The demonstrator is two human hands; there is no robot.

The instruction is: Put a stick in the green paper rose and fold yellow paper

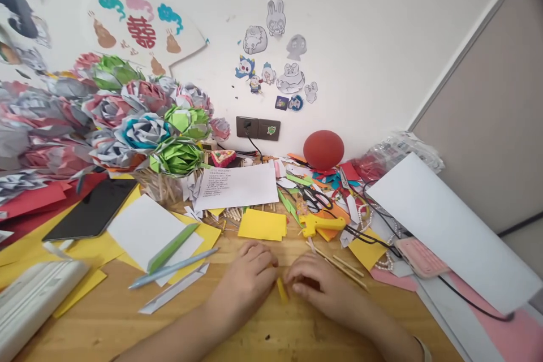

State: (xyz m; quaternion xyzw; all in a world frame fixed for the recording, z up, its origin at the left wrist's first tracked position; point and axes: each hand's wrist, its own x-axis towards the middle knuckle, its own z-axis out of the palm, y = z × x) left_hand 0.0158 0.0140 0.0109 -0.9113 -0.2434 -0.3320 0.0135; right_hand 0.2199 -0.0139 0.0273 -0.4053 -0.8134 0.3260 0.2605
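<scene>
While both hands rest low over the wooden table (271, 331), a small yellow strip (282, 291) lies between them, tilted, with its upper end close at the left fingertips. Taking this strip as the centre of the clock, the left hand (250, 271) is at ten o'clock; it touches or nearly touches the strip, but whether it really grips I cannot tell. The right hand (319, 283), at three o'clock, is loosely curved, with a gap under its fingers, and seems to hold nothing.

About the progress, I can judge only partly. The strip is already narrow, perhaps folded or rolled, but not joined to anything that I can see. Near eleven o'clock, the yellow sheets (261, 224) lie flat, so they appear not yet worked. The thin sticks (339, 266) at two o'clock and the yellow glue gun (324, 225) at one o'clock lie apart from the hands. Many paper flowers (145, 130), between ten and eleven o'clock, look complete.
</scene>
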